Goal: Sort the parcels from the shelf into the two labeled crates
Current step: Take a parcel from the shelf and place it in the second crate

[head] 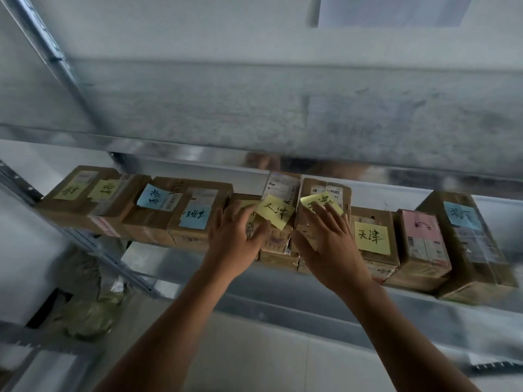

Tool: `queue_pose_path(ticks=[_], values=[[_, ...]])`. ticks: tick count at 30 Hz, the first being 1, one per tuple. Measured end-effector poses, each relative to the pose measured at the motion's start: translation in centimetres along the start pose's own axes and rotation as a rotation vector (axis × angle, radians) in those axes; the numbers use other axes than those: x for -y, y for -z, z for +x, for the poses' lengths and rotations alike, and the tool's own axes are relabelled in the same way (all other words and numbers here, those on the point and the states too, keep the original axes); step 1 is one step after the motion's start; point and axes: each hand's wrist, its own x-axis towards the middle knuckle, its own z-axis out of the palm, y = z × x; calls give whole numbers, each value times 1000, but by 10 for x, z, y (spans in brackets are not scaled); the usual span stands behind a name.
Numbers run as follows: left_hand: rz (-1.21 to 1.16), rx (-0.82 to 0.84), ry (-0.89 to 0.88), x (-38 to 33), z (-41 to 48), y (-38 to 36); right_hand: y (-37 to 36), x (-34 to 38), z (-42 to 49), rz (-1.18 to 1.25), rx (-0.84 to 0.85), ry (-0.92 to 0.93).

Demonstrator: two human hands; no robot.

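Steel shelf (283, 292) at chest height carries a row of taped cardboard parcels, the task's things; neither crate is in view. At the far left, a parcel (56, 207) bears two yellow notes whose writing is too turned to read. Next come blue notes (195, 215) that seem to say 北京, upside down.

The left hand (235, 236) lies spread against the box (278, 244) tagged with a yellow note (276, 213) reading 天津. The right hand (328, 241) lies flat and spread on the neighbouring parcel (325, 188), half covering its yellow note (319, 203). Neither hand is curled round anything yet.

Before lifting, I would uncover that note, read it, then draw one box straight out so its neighbours stay put.

Further right: another 天津 note (371, 237), a pink-labelled box (424, 239), and a blue note (461, 217), illegible.
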Motion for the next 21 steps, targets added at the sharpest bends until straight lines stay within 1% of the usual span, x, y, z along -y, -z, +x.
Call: queue_pose_path(ticks=[5,11,15,19,21], values=[[-163,46,23,3,56,-8,-15,-2,33,-69,15,-78],[-564,332,112,15,88,-30,-39,6,50,-156,6,-200],[-824,386,83,30,90,-35,-45,23,54,-230,-4,-284],[-914,475,147,45,94,-30,-48,46,60,-254,-18,-349],[-933,518,150,50,95,-26,-57,50,63,-279,-20,-363]])
